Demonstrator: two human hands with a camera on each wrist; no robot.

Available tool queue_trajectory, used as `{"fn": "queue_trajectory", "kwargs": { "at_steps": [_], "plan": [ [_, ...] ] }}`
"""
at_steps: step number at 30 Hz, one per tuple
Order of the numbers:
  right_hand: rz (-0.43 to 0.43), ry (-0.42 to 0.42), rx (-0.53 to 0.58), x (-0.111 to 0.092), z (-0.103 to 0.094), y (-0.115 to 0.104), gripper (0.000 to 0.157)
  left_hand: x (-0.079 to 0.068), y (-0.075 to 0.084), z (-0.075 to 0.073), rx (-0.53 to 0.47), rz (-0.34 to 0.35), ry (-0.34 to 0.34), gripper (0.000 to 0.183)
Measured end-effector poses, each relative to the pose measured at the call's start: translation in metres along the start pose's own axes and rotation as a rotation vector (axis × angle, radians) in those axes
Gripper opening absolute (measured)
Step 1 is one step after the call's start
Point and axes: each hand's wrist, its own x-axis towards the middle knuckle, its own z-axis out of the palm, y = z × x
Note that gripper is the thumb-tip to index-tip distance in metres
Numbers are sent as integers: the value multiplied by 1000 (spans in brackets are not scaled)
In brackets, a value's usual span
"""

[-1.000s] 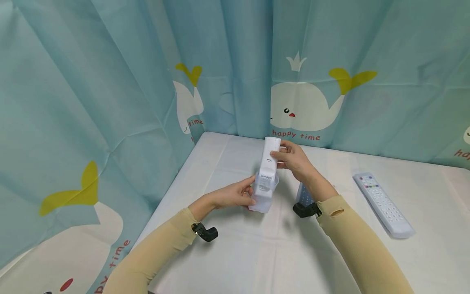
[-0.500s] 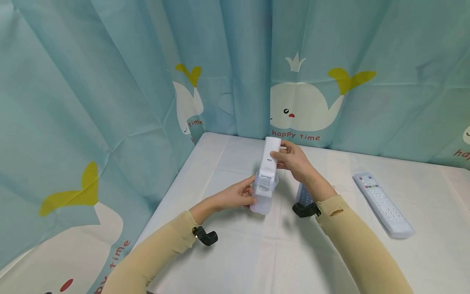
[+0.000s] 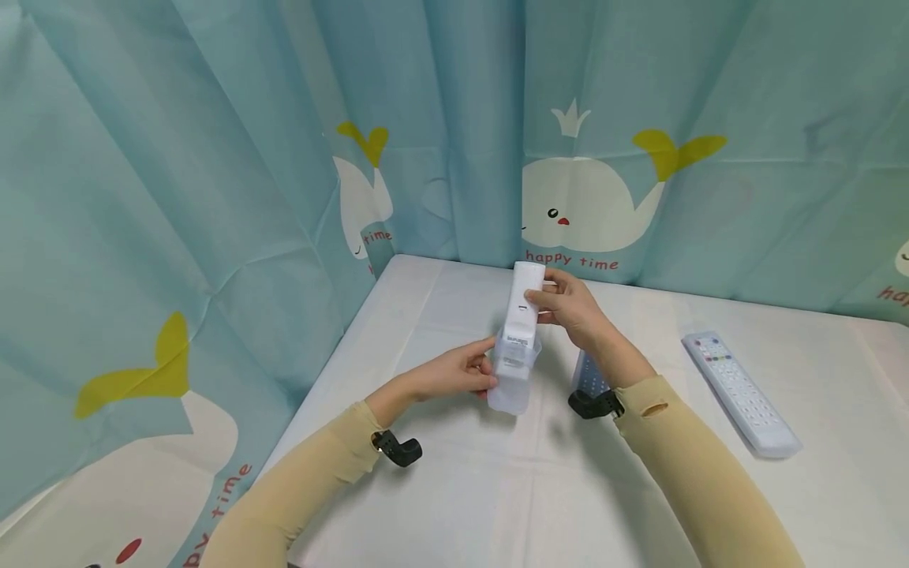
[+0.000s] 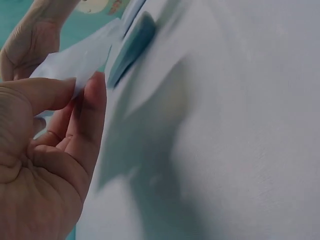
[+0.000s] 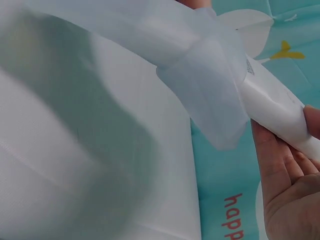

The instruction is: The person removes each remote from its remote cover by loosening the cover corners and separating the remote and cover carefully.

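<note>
Sleeves [image 3: 710, 473], tan, two: on the near side of the remote [image 3: 521, 304], reaching in from left and right. Wrist cameras [image 3: 398, 451], black, one per arm: likewise nearer than the remote.

Cover [image 3: 508, 393], translucent, soft: around the remote's near end, loose film beyond that end, raised over its own shadow. Left hand [image 3: 454, 375]: left of the cover, pinching it between thumb and fingers, probably to brace the film against the pull or push of the other hand.

Remote, white, label side up: tilted, near end inside the cover, far end bare. Right hand [image 3: 568, 312]: to the remote's right, thumb on top, fingers below, grasping the bare part, presumably because it gives firm purchase and keeps the film free.

Blue remote [image 3: 589, 377]: right of the remote, partly hidden by the right wrist; whether wrapped, cannot tell. Wrapped remote [image 3: 742, 394], white, keys up: well to the remote's right, lying flat, seemingly set out of the hands' way.

Table [image 3: 440, 505], white, faintly creased: beneath and all around the remote. Curtain [image 3: 454, 95], light blue, folded: beyond the remote and along its left, printed with whales [image 3: 589, 205] and red "happy time" lettering [image 3: 571, 261].
</note>
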Motion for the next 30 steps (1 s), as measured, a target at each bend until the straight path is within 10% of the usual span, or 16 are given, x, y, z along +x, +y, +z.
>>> {"fn": "queue_trajectory", "kwargs": {
  "at_steps": [22,30],
  "plan": [
    [-12,-24,43,1,2,8,55,-8,-2,3,-67,-58,-85,92],
    [-25,25,129,0,4,7,53,0,-6,14,-26,-12,71,94]
  ]
}}
